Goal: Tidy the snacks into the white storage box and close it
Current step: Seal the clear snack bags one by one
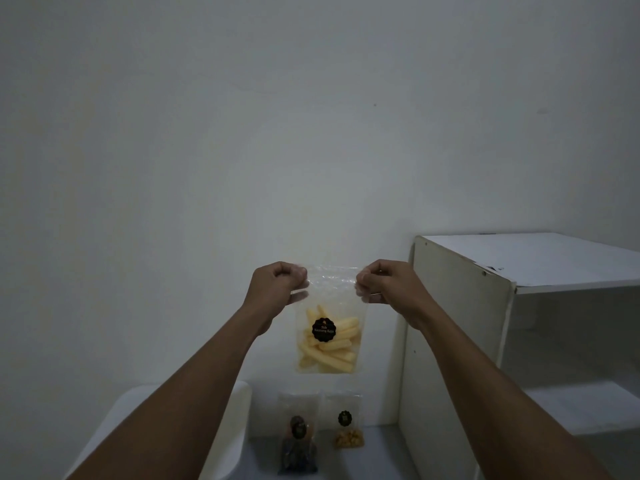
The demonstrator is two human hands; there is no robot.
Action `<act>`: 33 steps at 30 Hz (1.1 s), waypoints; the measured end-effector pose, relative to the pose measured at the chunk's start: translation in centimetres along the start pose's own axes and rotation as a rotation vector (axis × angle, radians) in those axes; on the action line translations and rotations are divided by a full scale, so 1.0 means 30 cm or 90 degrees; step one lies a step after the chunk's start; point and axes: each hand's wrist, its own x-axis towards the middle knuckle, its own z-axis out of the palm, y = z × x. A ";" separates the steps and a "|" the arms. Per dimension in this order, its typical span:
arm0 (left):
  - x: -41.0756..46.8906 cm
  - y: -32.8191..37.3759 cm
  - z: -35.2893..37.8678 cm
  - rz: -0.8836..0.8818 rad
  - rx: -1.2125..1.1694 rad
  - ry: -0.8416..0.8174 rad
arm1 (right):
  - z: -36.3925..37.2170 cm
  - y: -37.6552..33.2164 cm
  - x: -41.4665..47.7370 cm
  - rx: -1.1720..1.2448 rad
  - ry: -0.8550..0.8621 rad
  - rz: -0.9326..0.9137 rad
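Observation:
A clear bag of yellow snack sticks (329, 341) with a round black label hangs in front of the wall at the centre. My left hand (277, 284) pinches its top left corner and my right hand (384, 282) pinches its top right corner, both held up at arm's length. Below, a bag of dark snacks (298, 445) and a bag of small golden snacks (348, 431) stand on the grey surface against the wall. The white storage box (228, 427) sits at the lower left, largely hidden behind my left forearm.
A white open shelf unit (485, 306) stands at the right, its side panel close to the two bags. A plain white wall fills the background.

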 end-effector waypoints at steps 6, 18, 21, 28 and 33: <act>0.002 -0.022 -0.004 -0.011 0.043 -0.037 | 0.016 0.005 0.003 -0.016 -0.001 0.019; 0.012 -0.025 0.002 0.078 0.126 0.028 | 0.040 0.012 0.015 -0.087 -0.049 0.000; -0.003 -0.020 0.012 0.051 0.068 0.004 | 0.038 0.011 0.019 -0.106 -0.022 -0.029; -0.021 0.003 0.018 0.003 0.087 -0.085 | 0.050 0.010 0.007 -0.058 -0.019 -0.029; -0.018 0.000 0.011 0.050 0.140 -0.037 | 0.055 -0.010 0.008 -0.068 -0.073 0.016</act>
